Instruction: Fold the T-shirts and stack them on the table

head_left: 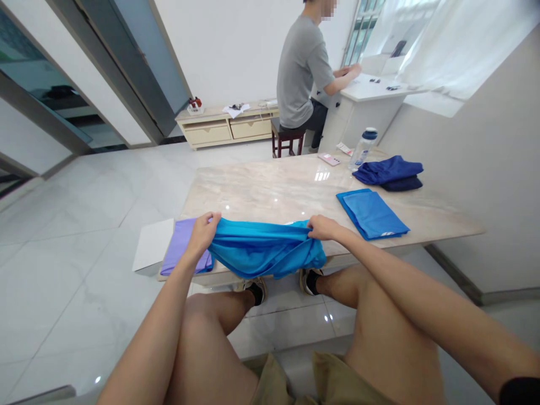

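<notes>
A bright blue piece of cloth, seemingly a garment (pixel 261 247), is stretched between my two hands over the table's near edge, its lower folds sagging toward my knees. My left hand (pixel 206 228) grips its left end, fingers closed. At the right end my right hand (pixel 323 227) pinches the upper edge. Beside my left hand, a folded purple cloth (pixel 181 244) lies on the table, with some blue fabric at its lower right. To the right of my right hand rests a folded blue cloth (pixel 373 214), flat on the tabletop.
The marble-patterned table (pixel 253 185) also bears a crumpled navy garment (pixel 390 171), a clear water bottle (pixel 363 147) and a pink phone (pixel 329 160). A white box (pixel 154 242) stands at its left end. Beyond, a person in grey (pixel 301 73) sits at a white desk (pixel 371 90).
</notes>
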Demonstrator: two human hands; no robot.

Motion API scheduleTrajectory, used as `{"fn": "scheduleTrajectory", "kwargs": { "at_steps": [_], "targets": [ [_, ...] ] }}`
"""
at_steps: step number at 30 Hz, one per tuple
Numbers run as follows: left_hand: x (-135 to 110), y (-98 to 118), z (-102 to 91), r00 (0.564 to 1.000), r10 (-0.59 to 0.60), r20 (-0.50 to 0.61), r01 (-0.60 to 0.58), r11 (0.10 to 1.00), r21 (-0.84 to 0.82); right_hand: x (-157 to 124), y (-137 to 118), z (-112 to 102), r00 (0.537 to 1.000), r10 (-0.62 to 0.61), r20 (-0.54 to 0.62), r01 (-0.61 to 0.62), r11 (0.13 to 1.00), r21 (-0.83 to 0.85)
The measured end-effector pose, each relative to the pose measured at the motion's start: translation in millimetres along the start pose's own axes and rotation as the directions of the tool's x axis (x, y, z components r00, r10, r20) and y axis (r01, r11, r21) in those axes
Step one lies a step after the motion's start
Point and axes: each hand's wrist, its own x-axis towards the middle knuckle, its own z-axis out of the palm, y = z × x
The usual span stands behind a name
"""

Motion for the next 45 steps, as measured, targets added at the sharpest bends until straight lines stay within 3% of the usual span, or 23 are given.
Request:
{"fn": "scheduleTrajectory", "kwargs": {
  "at_steps": [3, 6, 9, 13, 18, 20, 22, 24, 26, 27, 28, 29, 30, 31, 32, 33, 34, 35, 36, 37, 38, 39, 45],
  "targets": [
    [-7, 6, 3.0, 0.981, 0.078, 0.18, -0.115, 0.972, 0.206, -3, 15, -19, 0.958, 0.169, -0.232, -0.171, 0.985, 0.012],
    [-11, 16, 7.4, 0.956, 0.094, 0.277, -0.166, 0.954, 0.249, -12, 26, -40, 0.837, 0.274, -0.474, -0.265, 0.96, 0.088],
    [-8, 21, 7.6, 0.967, 0.194, 0.163, -0.224, 0.956, 0.189, -22, 28, -50, 0.744, 0.341, -0.575, -0.303, 0.939, 0.165],
    [2, 15, 3.4, 0.955, 0.29, -0.066, -0.263, 0.927, 0.266, -29, 23, -52, 0.709, 0.419, -0.567, -0.343, 0.908, 0.242],
    [12, -1, -2.9, 0.961, 0.219, -0.167, -0.102, 0.846, 0.523, -25, 28, -56, 0.67, 0.474, -0.571, -0.378, 0.88, 0.286],
    [14, -9, -7.1, 0.982, 0.127, -0.14, -0.022, 0.813, 0.582, -22, 35, -55, 0.72, 0.471, -0.51, -0.378, 0.882, 0.282],
    [14, -18, -10.4, 0.997, -0.078, -0.027, 0.08, 0.827, 0.557, -20, 42, -48, 0.837, 0.464, -0.289, -0.393, 0.878, 0.272],
    [14, -27, -10.9, 0.944, -0.308, 0.116, 0.228, 0.867, 0.442, -19, 48, -37, 0.907, 0.42, 0.023, -0.409, 0.868, 0.283],
    [15, -30, -7.5, 0.88, -0.428, 0.207, 0.349, 0.877, 0.331, -15, 49, -28, 0.906, 0.35, 0.239, -0.417, 0.834, 0.361],
    [18, -27, -4.9, 0.871, -0.441, 0.215, 0.378, 0.883, 0.279, -13, 48, -26, 0.915, 0.325, 0.24, -0.401, 0.806, 0.436],
    [21, -22, -2.4, 0.885, -0.421, 0.199, 0.386, 0.902, 0.191, -9, 46, -27, 0.932, 0.321, 0.168, -0.36, 0.769, 0.528],
    [26, -13, -0.4, 0.921, -0.361, 0.148, 0.358, 0.932, 0.046, -4, 42, -31, 0.941, 0.338, 0.012, -0.272, 0.735, 0.621],
    [32, -1, 0.4, 0.963, -0.265, 0.051, 0.269, 0.951, -0.151, 1, 38, -37, 0.906, 0.368, -0.211, -0.132, 0.718, 0.683],
    [38, 14, -0.3, 0.983, -0.156, -0.1, 0.109, 0.922, -0.371, 5, 32, -46, 0.803, 0.388, -0.452, 0.039, 0.724, 0.689],
    [45, 28, -2.2, 0.954, -0.049, -0.296, -0.121, 0.84, -0.529, 9, 26, -55, 0.645, 0.388, -0.658, 0.202, 0.744, 0.637],
    [50, 43, -5.0, 0.886, 0.029, -0.462, -0.328, 0.744, -0.582, 11, 20, -64, 0.464, 0.373, -0.803, 0.326, 0.771, 0.547],
    [54, 55, -7.8, 0.819, 0.082, -0.568, -0.465, 0.673, -0.575, 13, 14, -72, 0.292, 0.35, -0.89, 0.405, 0.798, 0.447],
    [56, 64, -10.0, 0.774, 0.111, -0.623, -0.537, 0.637, -0.554, 13, 9, -78, 0.158, 0.324, -0.933, 0.445, 0.82, 0.36],
    [56, 70, -10.8, 0.758, 0.122, -0.641, -0.56, 0.626, -0.542, 13, 6, -82, 0.072, 0.308, -0.949, 0.462, 0.833, 0.305],
    [54, 71, -10.3, 0.763, 0.115, -0.637, -0.551, 0.631, -0.546, 13, 4, -83, 0.037, 0.299, -0.953, 0.467, 0.838, 0.282],
    [51, 68, -8.5, 0.779, 0.097, -0.62, -0.526, 0.64, -0.56, 13, 3, -82, 0.046, 0.297, -0.954, 0.466, 0.838, 0.283],
    [48, 61, -6.0, 0.796, 0.076, -0.601, -0.498, 0.647, -0.578, 14, 4, -80, 0.088, 0.293, -0.952, 0.462, 0.835, 0.3],
    [37, 18, -4.9, 0.86, 0.105, -0.5, -0.403, 0.74, -0.538, 16, 12, -58, 0.429, 0.232, -0.873, 0.303, 0.873, 0.381]
  ]
}}
